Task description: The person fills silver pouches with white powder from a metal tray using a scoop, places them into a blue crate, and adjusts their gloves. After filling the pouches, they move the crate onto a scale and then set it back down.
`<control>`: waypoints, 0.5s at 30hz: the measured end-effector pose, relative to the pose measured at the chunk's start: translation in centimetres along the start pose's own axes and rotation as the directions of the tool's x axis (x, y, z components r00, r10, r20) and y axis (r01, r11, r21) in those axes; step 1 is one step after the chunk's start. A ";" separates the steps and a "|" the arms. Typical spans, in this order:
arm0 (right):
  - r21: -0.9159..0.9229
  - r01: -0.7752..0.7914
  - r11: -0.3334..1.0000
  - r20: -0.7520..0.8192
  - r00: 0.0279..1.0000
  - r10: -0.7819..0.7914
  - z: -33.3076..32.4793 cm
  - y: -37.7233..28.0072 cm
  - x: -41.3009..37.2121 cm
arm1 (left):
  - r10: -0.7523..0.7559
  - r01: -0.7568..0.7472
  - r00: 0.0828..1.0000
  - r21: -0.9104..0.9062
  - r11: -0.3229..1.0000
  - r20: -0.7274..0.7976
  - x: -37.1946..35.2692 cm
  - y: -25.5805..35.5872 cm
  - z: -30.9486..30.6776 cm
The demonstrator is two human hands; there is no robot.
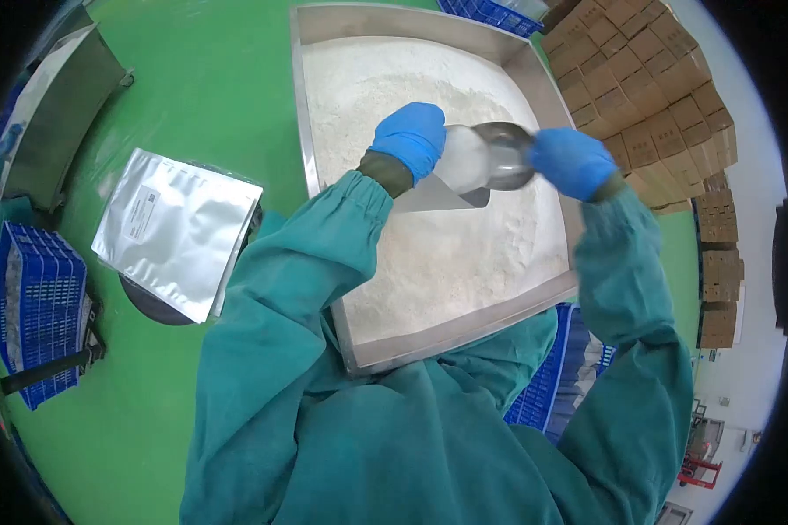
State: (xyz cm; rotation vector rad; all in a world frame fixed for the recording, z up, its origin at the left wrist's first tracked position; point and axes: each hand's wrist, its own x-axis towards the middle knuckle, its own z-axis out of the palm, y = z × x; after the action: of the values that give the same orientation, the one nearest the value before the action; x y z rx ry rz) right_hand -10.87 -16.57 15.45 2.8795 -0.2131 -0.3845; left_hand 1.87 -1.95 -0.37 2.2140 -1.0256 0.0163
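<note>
Left hand (409,136) gripping open pouch (438,194), right hand (572,162) clasping scoop (506,150) at pouch mouth, both above tray (429,348) of white powder (429,254).

Green floor (193,87), smooth and glossy, under everything. Holds a steel tray (464,336) at the middle, with the tray's support hidden from sight. Just left of the tray, a silver foil bag (175,229) lying flat on a dark round base (149,306), the base itself on the floor. Farther left of the tray, a blue crate (39,306). Up and left of the tray, a grey metal unit (57,114). Right of the tray, stacked cardboard boxes (648,79). Below the tray's near right corner, a second blue crate (547,385). Beyond the tray's far edge, a third blue crate (490,13).
</note>
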 end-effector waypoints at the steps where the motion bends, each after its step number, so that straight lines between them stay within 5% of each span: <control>1: -0.029 -0.113 0.993 0.099 0.988 0.116 -1.7 1.0 -1.3 | 0.009 -0.009 1.000 0.015 1.000 -0.002 0.0 -0.4 0.2; 5: -0.115 -0.290 0.950 0.309 0.899 0.312 2.0 7.9 -2.1 | 0.055 -0.056 0.998 0.018 0.998 0.033 0.2 -1.9 -1.1; 7: -0.074 0.023 0.997 0.411 0.911 0.009 15.9 12.0 1.3 | 0.039 -0.044 0.994 0.047 0.998 0.103 0.5 -1.8 -1.4; 8: -0.029 0.093 0.995 0.434 0.898 -0.071 21.3 9.4 2.0 | 0.034 -0.040 0.992 0.041 0.998 0.125 0.2 -1.6 -1.3; 9: -0.049 0.009 0.999 0.453 0.891 0.014 25.9 5.2 2.2 | 0.009 -0.008 0.996 -0.011 1.000 0.091 -0.3 -1.5 -1.4; 11: 0.221 0.135 0.966 0.368 0.906 -0.211 35.3 -1.6 2.4 | -0.037 0.040 0.997 -0.053 0.998 0.069 -1.1 -1.7 -1.3; 12: 0.479 0.017 0.878 0.177 0.977 -0.116 35.4 -4.4 1.7 | 0.003 -0.002 0.999 -0.025 1.000 0.051 -1.0 -1.6 -1.2; 13: 0.436 -0.206 0.876 0.388 0.921 0.023 35.6 -5.3 1.8 | 0.049 -0.049 0.998 0.004 0.999 0.037 -0.8 -1.7 -1.3; 15: 0.547 -0.266 0.794 0.426 0.905 0.009 33.8 -2.9 0.2 | 0.043 -0.046 0.997 0.045 0.998 0.058 -0.2 -2.1 -1.7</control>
State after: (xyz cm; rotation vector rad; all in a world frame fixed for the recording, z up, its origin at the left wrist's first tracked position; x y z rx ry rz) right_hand -19.60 -20.72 -17.03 3.3135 -0.7442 -1.0603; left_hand 3.60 0.19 -0.34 2.2447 -1.1158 -0.0033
